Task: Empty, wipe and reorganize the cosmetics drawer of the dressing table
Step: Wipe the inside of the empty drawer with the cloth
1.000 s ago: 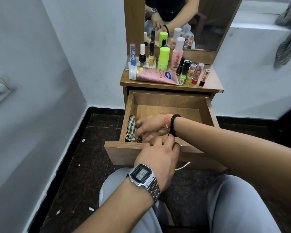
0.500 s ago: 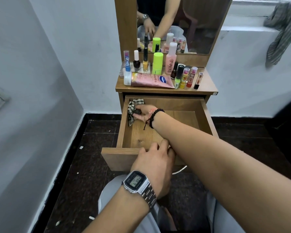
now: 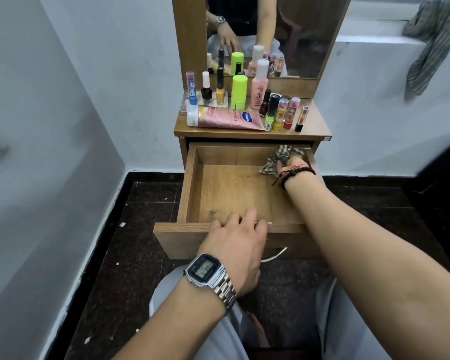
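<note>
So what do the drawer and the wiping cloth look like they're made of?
Drawer: wood-grain board, probably laminated, matte; printed-looking grain and flat panel edges. Cloth: soft woven fabric, checked pattern, crumpled in folds under the right hand.

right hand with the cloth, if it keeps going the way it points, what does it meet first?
Likely the drawer's back wall: the right hand holds the checked cloth in the far right corner, pointing away from the person. Whether they already touch is unclear.
</note>
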